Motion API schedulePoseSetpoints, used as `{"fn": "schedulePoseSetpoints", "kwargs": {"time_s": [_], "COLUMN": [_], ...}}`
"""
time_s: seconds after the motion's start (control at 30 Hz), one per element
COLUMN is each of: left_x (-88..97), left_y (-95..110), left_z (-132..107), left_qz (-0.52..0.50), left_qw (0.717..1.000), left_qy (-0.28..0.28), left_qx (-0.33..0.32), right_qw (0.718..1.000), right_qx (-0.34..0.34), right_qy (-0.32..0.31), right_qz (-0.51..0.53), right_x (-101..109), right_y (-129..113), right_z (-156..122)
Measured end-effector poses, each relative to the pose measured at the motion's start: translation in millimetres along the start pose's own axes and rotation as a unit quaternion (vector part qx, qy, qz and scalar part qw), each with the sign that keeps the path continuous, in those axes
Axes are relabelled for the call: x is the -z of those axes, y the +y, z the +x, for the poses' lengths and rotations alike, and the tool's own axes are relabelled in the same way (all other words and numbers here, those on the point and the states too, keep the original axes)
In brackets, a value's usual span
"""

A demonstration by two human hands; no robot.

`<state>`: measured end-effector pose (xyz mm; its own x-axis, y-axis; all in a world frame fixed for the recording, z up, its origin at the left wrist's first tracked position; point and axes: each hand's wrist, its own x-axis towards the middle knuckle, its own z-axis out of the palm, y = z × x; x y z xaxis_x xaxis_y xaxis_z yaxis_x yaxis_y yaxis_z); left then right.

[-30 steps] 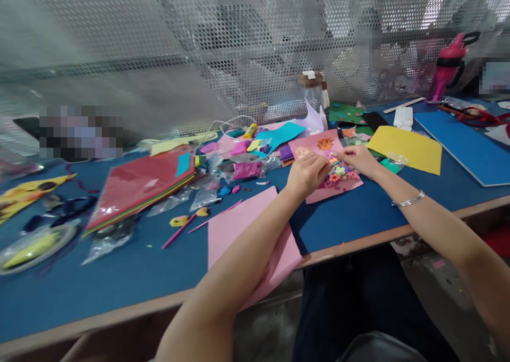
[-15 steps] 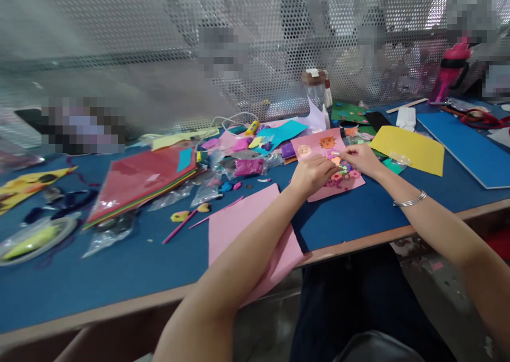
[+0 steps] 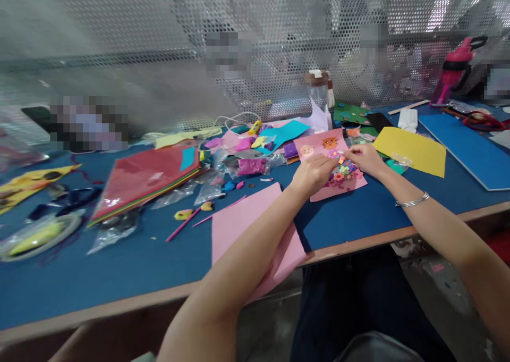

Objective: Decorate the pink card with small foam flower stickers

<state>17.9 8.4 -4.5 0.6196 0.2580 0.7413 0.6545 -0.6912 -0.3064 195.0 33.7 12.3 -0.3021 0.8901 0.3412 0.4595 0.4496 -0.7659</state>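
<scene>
A pink sheet [image 3: 320, 192] lies on the blue table, bearing an orange cat face [image 3: 330, 142], a pale round animal face [image 3: 306, 150] and a pile of small colourful flower shapes [image 3: 345, 171]. My left hand [image 3: 314, 175] reaches over the sheet's left part, its fingers drawn together at the pile's edge. From the right, my right hand [image 3: 367, 160] pinches thumb and forefinger together just above the flowers. Whatever either hand holds is too small to make out. Under my left forearm lies a second, plain pink sheet [image 3: 243, 224], partly hanging over the table edge.
Left stands a stack of coloured sheets in plastic [image 3: 147, 178]. Clay packets [image 3: 252, 166] and pink sticks [image 3: 183, 225] lie mid-table. A yellow sheet [image 3: 412, 150] and a blue board [image 3: 466, 144] are at right. A lidded jar [image 3: 317, 92] and a pink bottle [image 3: 452, 75] stand behind.
The camera view has shifted slightly, moving the scene a little to the right. Both hands stay at the flower pile, with the fingertips slightly farther apart, so more of the flowers shows.
</scene>
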Motion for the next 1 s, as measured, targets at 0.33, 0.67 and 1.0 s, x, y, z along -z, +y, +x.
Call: {"fn": "schedulePoseSetpoints", "kwargs": {"time_s": [0.33,0.67,1.0], "left_x": [-0.2,0.1,-0.5], "left_y": [-0.3,0.2,1.6], "left_z": [-0.9,0.3,1.6], "left_qz": [0.018,-0.002,-0.034], "left_qw": [0.999,1.0,0.998], "left_qy": [-0.024,-0.009,-0.019], "left_qx": [0.017,0.02,0.05], "right_qw": [1.0,1.0,0.999], "right_qx": [-0.005,0.01,0.027], "right_qy": [0.001,0.004,0.012], "right_qz": [0.001,-0.014,-0.031], "right_x": [2.4,2.3,0.9], "right_y": [-2.1,0.8,6.9], "right_z": [-2.1,-0.9,2.8]}}
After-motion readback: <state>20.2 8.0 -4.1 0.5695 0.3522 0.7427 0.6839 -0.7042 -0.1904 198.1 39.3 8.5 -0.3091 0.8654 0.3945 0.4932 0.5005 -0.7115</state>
